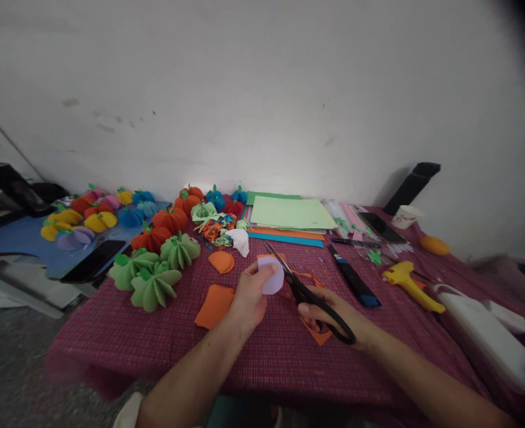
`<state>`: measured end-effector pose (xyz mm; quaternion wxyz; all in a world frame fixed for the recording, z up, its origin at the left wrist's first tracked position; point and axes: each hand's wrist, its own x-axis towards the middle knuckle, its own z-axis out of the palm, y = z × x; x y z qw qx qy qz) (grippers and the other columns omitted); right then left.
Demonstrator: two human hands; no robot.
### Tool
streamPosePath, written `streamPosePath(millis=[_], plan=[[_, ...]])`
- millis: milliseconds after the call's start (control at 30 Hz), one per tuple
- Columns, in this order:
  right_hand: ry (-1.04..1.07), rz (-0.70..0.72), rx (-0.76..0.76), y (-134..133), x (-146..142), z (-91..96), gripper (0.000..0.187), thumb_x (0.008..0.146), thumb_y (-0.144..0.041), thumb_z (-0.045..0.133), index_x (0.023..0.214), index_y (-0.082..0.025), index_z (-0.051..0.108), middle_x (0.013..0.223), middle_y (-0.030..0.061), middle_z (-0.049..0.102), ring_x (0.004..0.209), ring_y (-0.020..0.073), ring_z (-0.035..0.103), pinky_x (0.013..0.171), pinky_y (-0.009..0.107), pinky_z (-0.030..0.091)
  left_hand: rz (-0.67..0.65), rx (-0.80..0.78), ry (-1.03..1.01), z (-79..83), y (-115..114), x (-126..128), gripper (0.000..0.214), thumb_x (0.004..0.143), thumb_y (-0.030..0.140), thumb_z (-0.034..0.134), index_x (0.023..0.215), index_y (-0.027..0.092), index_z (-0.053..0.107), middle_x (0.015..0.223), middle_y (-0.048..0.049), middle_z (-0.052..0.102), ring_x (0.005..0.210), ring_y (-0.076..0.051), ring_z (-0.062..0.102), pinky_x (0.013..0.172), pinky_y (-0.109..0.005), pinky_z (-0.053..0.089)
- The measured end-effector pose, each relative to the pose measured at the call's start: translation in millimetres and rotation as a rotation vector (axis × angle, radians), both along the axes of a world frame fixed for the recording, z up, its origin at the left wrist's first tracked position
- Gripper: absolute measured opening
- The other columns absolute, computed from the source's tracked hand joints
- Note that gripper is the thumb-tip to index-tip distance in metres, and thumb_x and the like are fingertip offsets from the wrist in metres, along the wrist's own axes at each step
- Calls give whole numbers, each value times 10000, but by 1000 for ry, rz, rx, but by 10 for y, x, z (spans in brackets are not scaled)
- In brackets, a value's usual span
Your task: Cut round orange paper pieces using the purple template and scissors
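Between the thumb and fingers of my left hand (252, 297) is a small lilac paper piece (271, 284) with a rounded edge. My right hand (333, 312) is closed round the black handles of a pair of scissors (307, 295). The slightly parted blades point up and away, close by the right edge of the lilac paper; whether they touch it I cannot tell. Left of my left hand lie a stack of orange paper squares (215, 306) and some rounded orange cut-outs (222, 261). More orange paper (319, 334) lies beneath my right hand.
Several paper pumpkins (155, 285) stand at the left. Paper scraps (217, 229) and coloured sheets (291, 213) lie at the back. To the right are a utility knife (354, 276), a yellow glue gun (411, 286), a phone (382, 227), a paper cup (406, 217) and a white case (485, 339).
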<state>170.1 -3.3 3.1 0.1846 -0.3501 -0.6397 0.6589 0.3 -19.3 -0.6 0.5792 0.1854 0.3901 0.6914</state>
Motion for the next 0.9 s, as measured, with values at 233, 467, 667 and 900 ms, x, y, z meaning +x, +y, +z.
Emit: streamPosePath(millis=[233, 467, 667, 900], plan=[[-8, 72, 13, 63, 85, 41, 371, 763, -426, 607, 975, -128, 544, 576, -42, 430, 506, 68, 400, 477, 196, 313, -34, -3, 24, -8, 2, 1, 203, 546, 202, 732, 714, 116, 657, 616, -15, 640, 534, -107, 557, 539, -233, 401], [-40, 139, 70, 76, 117, 179, 296, 765, -428, 593, 733, -153, 489, 583, -42, 407, 490, 61, 374, 459, 195, 309, -53, -3, 10, -5, 5, 18, 202, 528, 189, 737, 704, 120, 668, 600, -8, 636, 529, -103, 555, 537, -228, 402], [-57, 131, 82, 99, 160, 149, 305, 754, -436, 600, 729, -155, 482, 595, -42, 418, 495, 60, 385, 460, 186, 334, -70, -3, 0, -20, 1, 23, 193, 532, 185, 741, 701, 122, 673, 593, -3, 634, 518, -89, 543, 518, -212, 390], [-107, 176, 137, 129, 200, 171, 312, 777, -445, 570, 752, -142, 499, 593, -39, 436, 477, 51, 382, 445, 173, 325, -96, 2, 1, -14, -13, 19, 184, 523, 189, 752, 675, 128, 668, 573, 3, 621, 507, -86, 533, 510, -210, 384]])
